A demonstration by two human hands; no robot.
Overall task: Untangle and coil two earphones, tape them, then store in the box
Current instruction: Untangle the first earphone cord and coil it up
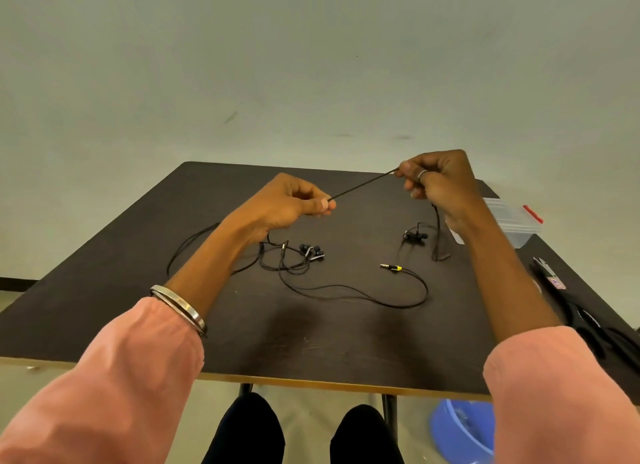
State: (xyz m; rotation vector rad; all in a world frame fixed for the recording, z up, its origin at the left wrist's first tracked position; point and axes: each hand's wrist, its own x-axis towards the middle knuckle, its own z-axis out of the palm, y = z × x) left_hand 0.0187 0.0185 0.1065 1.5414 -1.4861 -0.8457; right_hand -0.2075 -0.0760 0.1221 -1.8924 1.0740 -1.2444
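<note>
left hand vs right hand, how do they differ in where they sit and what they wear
The left hand sits lower and nearer the person; the right hand is raised higher and farther out. The right hand wears a ring on one finger, while the left arm carries metal bangles at the wrist. Both pinch the same black cable, stretched taut between them.

Pink sleeves [138,377] — steel bangles [180,307] left, finger ring [421,175] right.

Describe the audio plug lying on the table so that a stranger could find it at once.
Start from the dark table and look at the middle, between the two forearms. The plug lies flat there, in front of the earbuds on the right. It is the only cable end with a yellow band and a metal tip.
</note>
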